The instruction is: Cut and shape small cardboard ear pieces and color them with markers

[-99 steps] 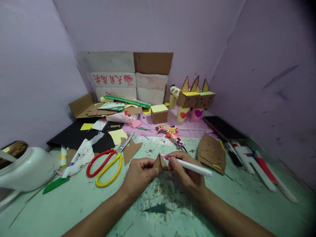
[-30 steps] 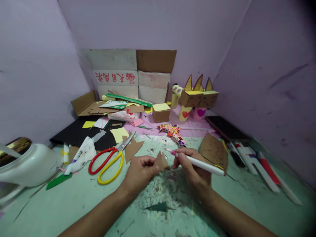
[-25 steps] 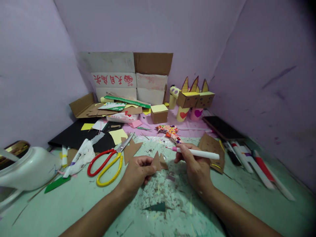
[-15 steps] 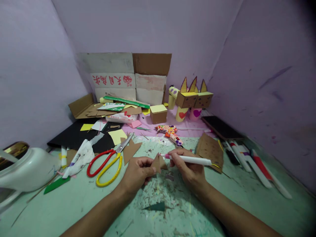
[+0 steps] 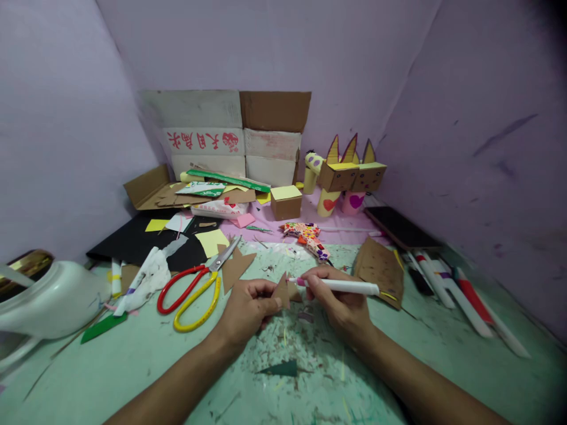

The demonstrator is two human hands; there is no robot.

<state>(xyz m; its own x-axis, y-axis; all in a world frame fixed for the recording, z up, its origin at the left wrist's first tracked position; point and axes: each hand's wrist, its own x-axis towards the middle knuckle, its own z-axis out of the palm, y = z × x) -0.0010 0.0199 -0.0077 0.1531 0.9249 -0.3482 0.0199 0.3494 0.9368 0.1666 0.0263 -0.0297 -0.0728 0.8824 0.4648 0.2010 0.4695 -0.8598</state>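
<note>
Works over a pale green, flecked surface [image 5: 101, 372], with red-and-yellow-handled metal scissors [image 5: 214, 275] toward its left edge. In the right hand [image 5: 341, 310], grips a slim white marker [image 5: 349, 287], laying its long axis nearly parallel to the back edge and aiming its pink tip toward the left edge. In the left hand [image 5: 250, 307], pinches a small brown cardboard triangle [image 5: 280, 291] over the surface's middle, pointing its apex upward, just beside that tip, with contact unclear
</note>
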